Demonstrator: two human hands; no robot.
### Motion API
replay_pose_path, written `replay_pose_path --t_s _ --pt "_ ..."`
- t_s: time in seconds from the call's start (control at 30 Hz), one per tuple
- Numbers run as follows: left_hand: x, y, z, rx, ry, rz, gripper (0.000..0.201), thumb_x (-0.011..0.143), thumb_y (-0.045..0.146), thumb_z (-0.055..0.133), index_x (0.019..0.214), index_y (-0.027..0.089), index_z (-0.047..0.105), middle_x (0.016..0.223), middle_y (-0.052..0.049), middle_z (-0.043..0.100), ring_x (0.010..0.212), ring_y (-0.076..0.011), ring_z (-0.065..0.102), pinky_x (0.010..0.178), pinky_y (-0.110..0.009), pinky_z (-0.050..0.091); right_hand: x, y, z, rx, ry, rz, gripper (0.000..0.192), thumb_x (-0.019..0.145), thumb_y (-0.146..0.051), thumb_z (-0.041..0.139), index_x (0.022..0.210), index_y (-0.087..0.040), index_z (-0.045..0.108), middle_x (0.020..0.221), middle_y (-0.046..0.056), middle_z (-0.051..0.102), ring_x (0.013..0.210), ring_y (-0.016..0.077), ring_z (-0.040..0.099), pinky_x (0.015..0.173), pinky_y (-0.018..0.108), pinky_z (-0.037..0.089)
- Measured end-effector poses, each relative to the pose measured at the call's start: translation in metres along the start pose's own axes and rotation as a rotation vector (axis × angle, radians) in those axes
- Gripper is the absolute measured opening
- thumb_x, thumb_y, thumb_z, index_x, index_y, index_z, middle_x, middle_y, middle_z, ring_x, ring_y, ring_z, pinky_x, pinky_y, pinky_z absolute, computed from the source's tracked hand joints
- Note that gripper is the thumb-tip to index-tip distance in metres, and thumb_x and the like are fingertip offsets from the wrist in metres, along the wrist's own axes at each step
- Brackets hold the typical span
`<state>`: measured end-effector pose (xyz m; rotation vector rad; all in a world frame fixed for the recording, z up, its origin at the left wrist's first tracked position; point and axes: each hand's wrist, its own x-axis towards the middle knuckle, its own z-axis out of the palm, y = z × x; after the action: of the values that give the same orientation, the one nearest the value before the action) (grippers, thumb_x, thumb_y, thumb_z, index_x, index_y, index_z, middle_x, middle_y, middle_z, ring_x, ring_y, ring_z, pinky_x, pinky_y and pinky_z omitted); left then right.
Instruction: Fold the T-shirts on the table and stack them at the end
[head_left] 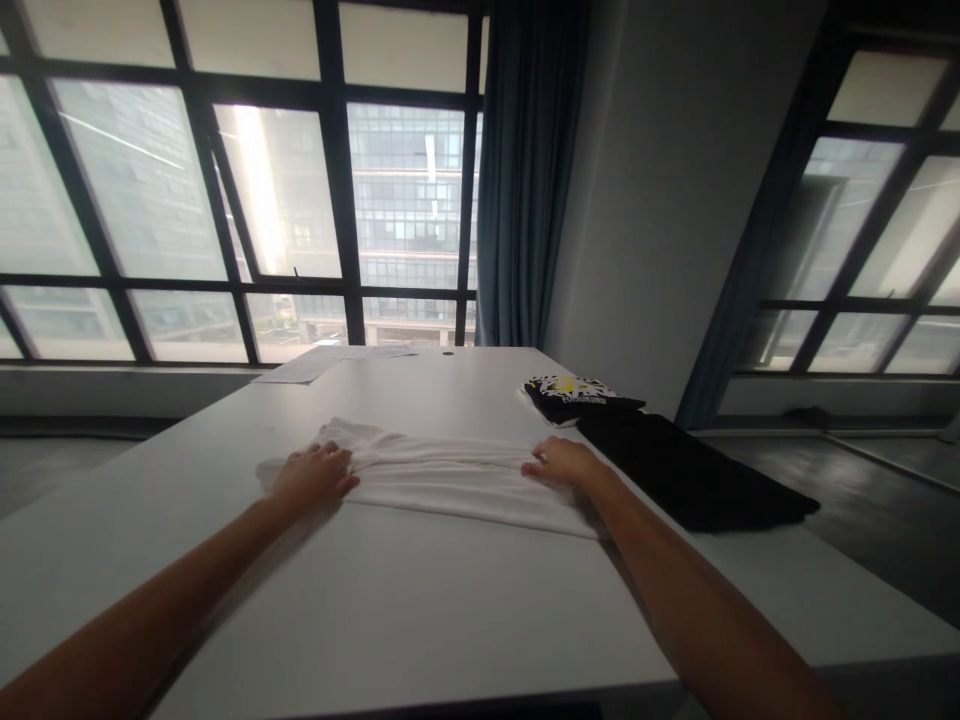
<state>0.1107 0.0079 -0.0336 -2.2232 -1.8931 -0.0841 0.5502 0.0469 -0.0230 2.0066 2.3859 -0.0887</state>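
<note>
A white piece of clothing (442, 475), folded into a long wrinkled strip, lies across the white table in front of me; its exact kind does not show. On its left end rests my left hand (313, 475), palm down, the fingers spread over the fabric. My right hand (561, 463) lies on the right part of the cloth, thumb and forefinger slightly apart and bent. Creases run through the fabric from one hand to the other. Both palms are hidden from view.
Right of the cloth lie a folded black garment (690, 475) and a folded black one with a white and yellow print (577, 390). Paper sheets (307, 367) sit at the table's (420, 610) far left. Beyond are windows, a blue curtain (525, 180) and a pillar (637, 200).
</note>
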Motion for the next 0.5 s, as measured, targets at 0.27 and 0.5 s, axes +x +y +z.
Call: replay_pose_path --t_s 0.27,0.5 --pt "0.006 0.001 0.029 -0.023 -0.161 0.057 0.054 0.092 0.047 0.035 0.132 0.018 0.057 0.13 -0.019 0.059 0.115 -0.0374 0.055 0.097 -0.053 0.04 0.012 0.006 0.017 0.146 0.035 -0.211 0.054 0.088 -0.042 0.059 0.136 -0.017 0.059 0.142 0.015 0.053 0.129 0.0271 0.051 0.108 0.033 0.037" --pt "0.065 0.043 0.052 -0.121 -0.162 0.168 0.059 0.096 0.044 0.031 0.148 0.019 0.039 0.154 -0.021 0.036 0.138 -0.0403 0.035 0.103 -0.06 0.033 0.009 0.038 0.006 0.103 -0.024 0.087 0.048 0.084 -0.042 0.066 0.125 -0.017 0.066 0.131 0.017 0.062 0.118 0.0306 0.06 0.098 0.037 0.046"
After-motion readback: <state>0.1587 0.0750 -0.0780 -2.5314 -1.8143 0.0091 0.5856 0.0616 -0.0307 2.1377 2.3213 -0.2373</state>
